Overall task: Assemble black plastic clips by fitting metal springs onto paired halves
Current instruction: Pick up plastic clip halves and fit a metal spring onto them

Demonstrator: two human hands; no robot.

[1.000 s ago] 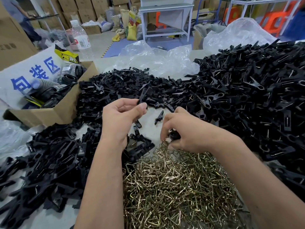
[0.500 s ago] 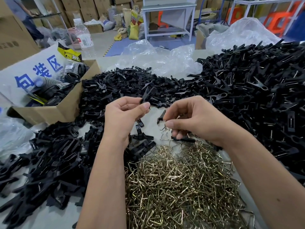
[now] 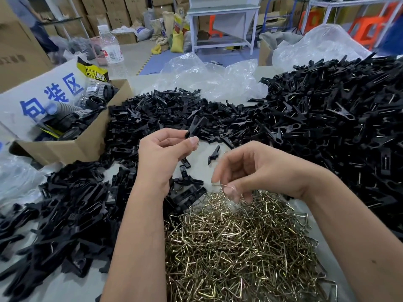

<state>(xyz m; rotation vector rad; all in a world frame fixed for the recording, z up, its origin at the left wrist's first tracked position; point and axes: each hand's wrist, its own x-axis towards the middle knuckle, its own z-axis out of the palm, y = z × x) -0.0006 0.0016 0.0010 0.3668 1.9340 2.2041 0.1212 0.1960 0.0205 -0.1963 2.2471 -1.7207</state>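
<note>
While the left hand [image 3: 162,153] pinches a pair of black clip halves [image 3: 197,125] between thumb and forefinger, holding them up above the table [image 3: 135,83] with the two tails splayed away from the person, the right hand [image 3: 257,168] hangs over the near pile with its fingers curled down, gripping one metal spring [image 3: 224,185] at the fingertips. The spring sits just above the heap of loose springs [image 3: 235,247], which lies close in front of the person and holds far too many to count. Two hands are in view, and each holds one thing: the paired halves on the left, the single spring on the right, the two a little apart and not yet touching.

Three heaps of black plastic lie around the springs: a low pile of clip halves [image 3: 72,214] to the left, a second pile [image 3: 163,112] further back behind the left hand, and a large mound of clips [image 3: 331,118] to the right, many of which show a glint of wire. The pieces in each are beyond counting. Between the hands about three stray halves [image 3: 213,154] lie on the bare table.

At the far left stands one cardboard box [image 3: 76,147] holding dark rolls, with one clear plastic bottle [image 3: 110,47] behind it. Crumpled clear plastic bags [image 3: 209,77] lie at the far side of the table.
</note>
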